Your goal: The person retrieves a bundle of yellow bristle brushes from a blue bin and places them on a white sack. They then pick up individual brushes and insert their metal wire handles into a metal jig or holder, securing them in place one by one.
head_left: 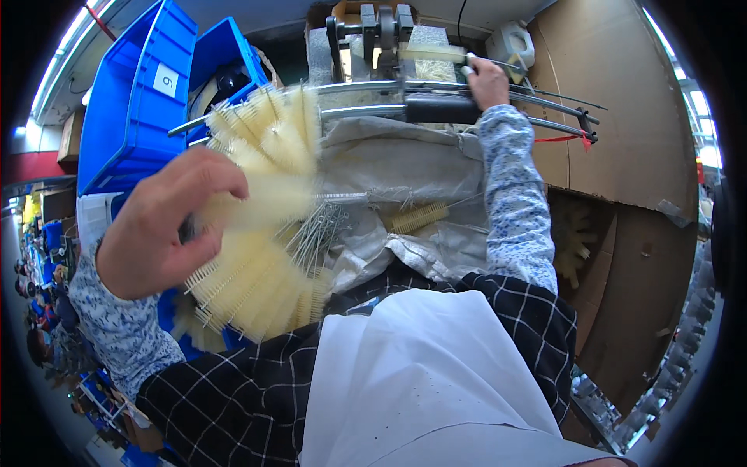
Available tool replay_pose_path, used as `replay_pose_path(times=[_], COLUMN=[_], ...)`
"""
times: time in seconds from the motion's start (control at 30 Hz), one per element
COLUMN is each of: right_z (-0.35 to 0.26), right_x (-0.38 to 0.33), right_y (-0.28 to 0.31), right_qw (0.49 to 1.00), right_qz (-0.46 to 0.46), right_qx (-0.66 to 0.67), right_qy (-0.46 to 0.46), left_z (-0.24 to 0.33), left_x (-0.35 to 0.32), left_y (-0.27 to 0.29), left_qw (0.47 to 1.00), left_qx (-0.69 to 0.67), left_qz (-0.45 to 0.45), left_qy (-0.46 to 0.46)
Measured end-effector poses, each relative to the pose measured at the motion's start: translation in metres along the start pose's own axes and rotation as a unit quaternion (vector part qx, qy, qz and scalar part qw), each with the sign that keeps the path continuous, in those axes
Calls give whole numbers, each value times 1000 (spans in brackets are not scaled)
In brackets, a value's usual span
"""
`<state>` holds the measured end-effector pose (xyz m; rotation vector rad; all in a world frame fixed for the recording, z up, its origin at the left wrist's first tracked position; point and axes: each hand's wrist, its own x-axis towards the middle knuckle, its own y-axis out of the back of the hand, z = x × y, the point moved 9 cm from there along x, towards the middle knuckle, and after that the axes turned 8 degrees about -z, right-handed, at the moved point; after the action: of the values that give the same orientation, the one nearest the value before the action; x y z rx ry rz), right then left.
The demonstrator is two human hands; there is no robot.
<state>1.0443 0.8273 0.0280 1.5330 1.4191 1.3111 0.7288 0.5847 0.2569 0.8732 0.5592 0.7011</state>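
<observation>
My left hand (167, 222) is raised at the left, its fingers curved and thumb apart. Right beside its fingertips, a cream bristle brush (268, 201) is smeared by motion, and I see no firm grip on it. Below and behind lie heaps of similar cream brushes (249, 284) with twisted wire stems (317, 233). My right hand (489, 82) reaches to the far bench, its fingers closed at the right end of a long cream brush (432, 52) beside a metal machine (381, 39). White covers show on some of those fingers.
Metal rods (350, 111) with a black sleeve (442, 109) cross in front of the machine. Blue bins (136, 101) stand at the left, cardboard (622, 109) at the right. A white cloth (405, 156) hangs below the rods, with a yellowish brush (420, 218) nearby.
</observation>
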Motion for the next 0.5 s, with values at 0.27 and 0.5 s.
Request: replay_pose_path(times=[0.27, 0.5], right_z=[40, 32], right_x=[30, -66], right_y=[9, 76], right_qw=[988, 888], right_qz=[-114, -366], right_qx=[-97, 278], right_qy=[34, 21], left_z=[-18, -22], left_x=[22, 35], left_y=[-5, -12], left_qw=[996, 979], left_qx=[-69, -186], left_qz=[-34, -6], left_qy=[-37, -79])
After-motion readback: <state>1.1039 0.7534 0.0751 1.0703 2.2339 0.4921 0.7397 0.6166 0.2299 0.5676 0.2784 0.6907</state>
